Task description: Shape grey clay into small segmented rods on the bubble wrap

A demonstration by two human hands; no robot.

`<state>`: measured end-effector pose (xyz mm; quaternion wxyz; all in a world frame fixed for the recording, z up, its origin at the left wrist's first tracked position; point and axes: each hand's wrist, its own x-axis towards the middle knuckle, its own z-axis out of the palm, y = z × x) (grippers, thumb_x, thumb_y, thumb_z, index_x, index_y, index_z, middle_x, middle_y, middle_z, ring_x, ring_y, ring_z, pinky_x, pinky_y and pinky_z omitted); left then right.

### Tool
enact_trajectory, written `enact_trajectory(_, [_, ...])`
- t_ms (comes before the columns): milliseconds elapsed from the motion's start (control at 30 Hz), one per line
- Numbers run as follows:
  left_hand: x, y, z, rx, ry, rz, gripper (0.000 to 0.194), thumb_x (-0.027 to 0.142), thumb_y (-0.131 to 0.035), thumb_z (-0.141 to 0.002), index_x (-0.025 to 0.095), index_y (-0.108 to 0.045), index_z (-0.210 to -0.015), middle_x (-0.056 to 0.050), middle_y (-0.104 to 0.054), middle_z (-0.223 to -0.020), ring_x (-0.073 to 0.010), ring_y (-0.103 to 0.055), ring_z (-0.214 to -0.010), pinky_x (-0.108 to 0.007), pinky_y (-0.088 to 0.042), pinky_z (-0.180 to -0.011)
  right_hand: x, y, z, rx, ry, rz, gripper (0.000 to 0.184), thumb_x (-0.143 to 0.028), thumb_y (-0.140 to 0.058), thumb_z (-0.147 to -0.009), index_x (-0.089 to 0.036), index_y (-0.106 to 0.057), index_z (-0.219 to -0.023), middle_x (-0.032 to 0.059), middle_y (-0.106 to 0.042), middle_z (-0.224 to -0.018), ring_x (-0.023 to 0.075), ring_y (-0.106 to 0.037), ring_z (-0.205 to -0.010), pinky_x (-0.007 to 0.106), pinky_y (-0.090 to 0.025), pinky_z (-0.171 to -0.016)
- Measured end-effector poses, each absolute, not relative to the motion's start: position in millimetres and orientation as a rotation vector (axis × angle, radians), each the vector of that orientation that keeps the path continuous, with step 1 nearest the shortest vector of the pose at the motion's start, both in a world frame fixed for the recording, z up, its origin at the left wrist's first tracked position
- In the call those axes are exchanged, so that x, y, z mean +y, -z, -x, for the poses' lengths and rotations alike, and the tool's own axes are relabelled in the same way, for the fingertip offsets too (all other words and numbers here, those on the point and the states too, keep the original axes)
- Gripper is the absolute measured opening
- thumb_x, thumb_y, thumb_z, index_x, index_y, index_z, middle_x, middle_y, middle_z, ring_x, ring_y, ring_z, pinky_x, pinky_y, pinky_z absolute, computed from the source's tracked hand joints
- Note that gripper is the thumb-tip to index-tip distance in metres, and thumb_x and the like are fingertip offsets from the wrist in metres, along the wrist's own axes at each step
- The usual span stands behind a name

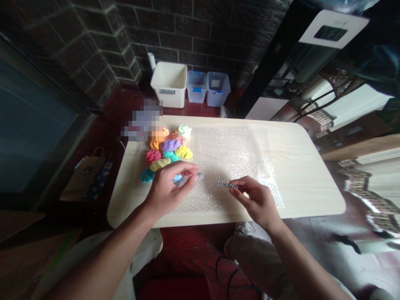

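Note:
My right hand (254, 198) pinches a short, narrow, dark and light ribbed strip (225, 184) between thumb and fingers; its free end points left, over the bubble wrap (215, 154). To the left, my left hand (171, 181) has its thumb and fingers drawn close together. A small, blurred, see-through bit (200, 176) shows at those fingertips, too unclear to name. Beyond and beside the left hand lie several crumpled, soft-looking lumps, among them a purple one (170, 145), a yellow one (183, 152), a red one (153, 156) and a teal one (147, 175). A blue lump is partly hidden behind that hand.
The bubble wrap lies flat on a pale wooden table (309, 166) with rounded corners. On the floor behind stand a white bin (170, 93) and two clear plastic boxes (196, 87). A paper bag (81, 177) is at the left. A blurred patch covers the table's far left corner.

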<state>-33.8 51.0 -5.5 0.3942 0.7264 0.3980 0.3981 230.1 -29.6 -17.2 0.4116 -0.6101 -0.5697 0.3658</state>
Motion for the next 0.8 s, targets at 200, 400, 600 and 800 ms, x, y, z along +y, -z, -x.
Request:
enact_trajectory(200, [44.4, 15.0, 41.9, 1.123, -0.798, -2.357, 0.02, 0.018, -0.068, -0.093, 0.018, -0.072, -0.112, -0.009, -0.075, -0.109, -0.0257, -0.068, -0.104, -0.041, -0.054, -0.096, -31.0, 29.3, -233.5, -1.711, -0.548, 1.609, 0.016, -0.031, -0.07, -0.097, -0.02, -0.079, -0.104, 0.0082, -0.072, -0.088, 0.0221, -0.066, -0.076, 0.036, -0.054, -0.068])
enact_trajectory(400, [37.2, 27.5, 29.0, 1.26, -0.541, -2.663, 0.034, 0.021, -0.072, -0.092, 0.019, -0.068, -0.126, -0.012, -0.072, -0.117, -0.0337, -0.06, -0.114, -0.05, -0.047, -0.1, -26.3, 45.7, -236.3, -1.759, -0.548, 1.583, 0.015, -0.024, -0.069, -0.094, -0.019, -0.08, -0.103, 0.0118, -0.075, -0.095, 0.0275, -0.071, -0.085, 0.041, -0.056, -0.077])
enact_trajectory(600, [36.8, 26.6, 19.4, 1.28, -0.639, -2.59, 0.024, 0.015, -0.065, -0.093, 0.02, -0.071, -0.116, -0.012, -0.07, -0.107, -0.0327, -0.058, -0.109, -0.051, -0.045, -0.099, -27.5, 37.1, -238.3, -1.695, -0.567, 1.543, 0.03, -0.029, -0.076, -0.087, -0.016, -0.079, -0.114, 0.0146, -0.073, -0.104, 0.0271, -0.071, -0.084, 0.04, -0.057, -0.072])
enact_trajectory(800, [15.4, 11.3, 10.7, 1.091, -0.81, -2.49, 0.03, 0.017, -0.051, -0.101, 0.018, -0.065, -0.127, -0.012, -0.068, -0.119, -0.0257, -0.065, -0.112, -0.041, -0.051, -0.103, -37.6, 14.5, -215.4, -1.555, -0.695, 1.402, 0.043, -0.042, -0.064, -0.099, -0.014, -0.07, -0.131, 0.0185, -0.075, -0.117, 0.0246, -0.075, -0.089, 0.035, -0.061, -0.068])
